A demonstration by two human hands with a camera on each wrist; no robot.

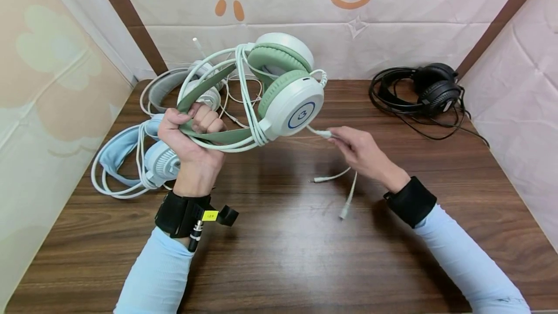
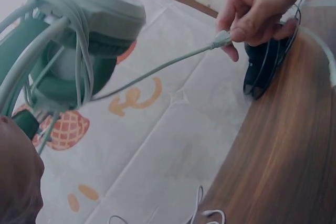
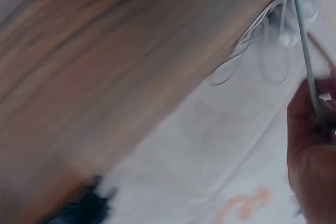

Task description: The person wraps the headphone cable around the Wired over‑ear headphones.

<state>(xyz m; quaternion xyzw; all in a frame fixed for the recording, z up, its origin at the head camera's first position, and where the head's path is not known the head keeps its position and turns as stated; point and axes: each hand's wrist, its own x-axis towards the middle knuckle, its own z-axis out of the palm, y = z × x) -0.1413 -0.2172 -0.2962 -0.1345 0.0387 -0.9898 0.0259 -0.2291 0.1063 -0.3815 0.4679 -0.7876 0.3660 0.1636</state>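
My left hand [image 1: 192, 132] grips the headband of a white and green headset [image 1: 301, 103], holding it up over the table. Its cable is wound round the frame beside the ear cups. From the headset a pale cable [image 2: 163, 66] runs to my right hand [image 1: 359, 151], which pinches it at a thicker, light-coloured piece [image 1: 323, 133]. Two short cable ends [image 1: 346, 205] hang below the right hand. In the right wrist view the pale cable passes up from the fingers, and the hand [image 3: 315, 150] shows only at the right edge.
A light blue headset [image 1: 119, 159] lies on the wooden table [image 1: 279, 256] at the left. Behind it sits a white and grey headset [image 1: 157, 93] with loose cables. A black headset [image 1: 436, 91] rests at the back right. Printed cloth walls [image 1: 405, 18] enclose the table.
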